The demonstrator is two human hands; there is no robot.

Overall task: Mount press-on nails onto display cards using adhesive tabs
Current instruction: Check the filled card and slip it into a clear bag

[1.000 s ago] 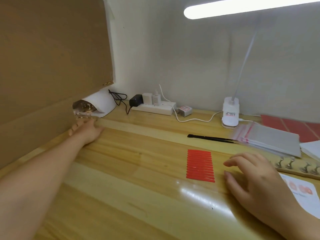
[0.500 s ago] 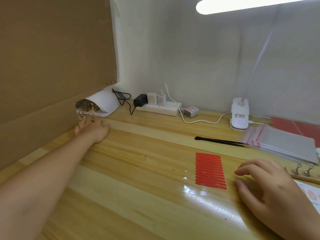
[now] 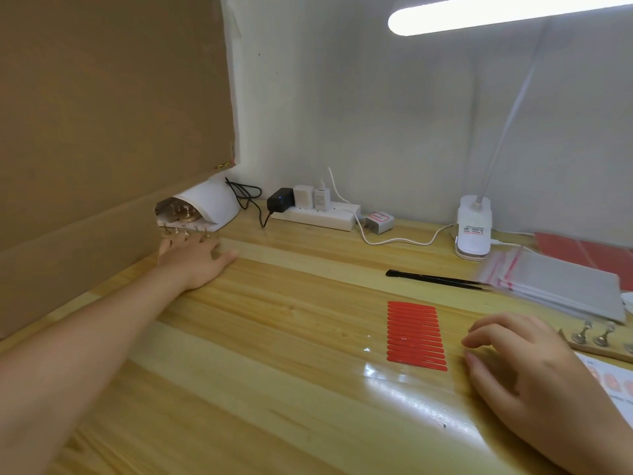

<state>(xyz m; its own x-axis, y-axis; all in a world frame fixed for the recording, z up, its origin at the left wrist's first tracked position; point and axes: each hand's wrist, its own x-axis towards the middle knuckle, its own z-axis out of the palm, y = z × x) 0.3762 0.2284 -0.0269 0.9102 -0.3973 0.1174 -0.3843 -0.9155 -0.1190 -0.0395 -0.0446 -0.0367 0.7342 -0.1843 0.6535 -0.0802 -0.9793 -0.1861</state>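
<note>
- Fingers of our left hand (image 3: 193, 258) now lie among the small brass-coloured nail stands (image 3: 185, 231) at the mouth of the white curing lamp (image 3: 209, 204); a second ago the hand sat a little short of them. We cannot tell whether it grips a stand yet, since the fingertips are lost behind the stands.
- Our right hand (image 3: 524, 371) has barely moved: it rests on the tabletop (image 3: 274, 354), fingers loosely curled, holding nothing, just beside the sheet of red adhesive tabs (image 3: 415, 335).
- We judge this to be a fetch of the next nails from the lamp, so mounting has not started for this batch; tabs look untouched.
- Black tweezers (image 3: 438, 279) lie beyond the tabs, next to a stack of clear bags (image 3: 555, 289).
- A display card (image 3: 613, 382) with pinkish nails is cut off at the right edge, as is a wooden strip of silver stands (image 3: 596, 337) beside it.
- Inside the lamp, stands are dim and too small to count; whether nails sit on them is unclear.
- Brown cardboard (image 3: 102, 114) hides whatever lies to the left.
</note>
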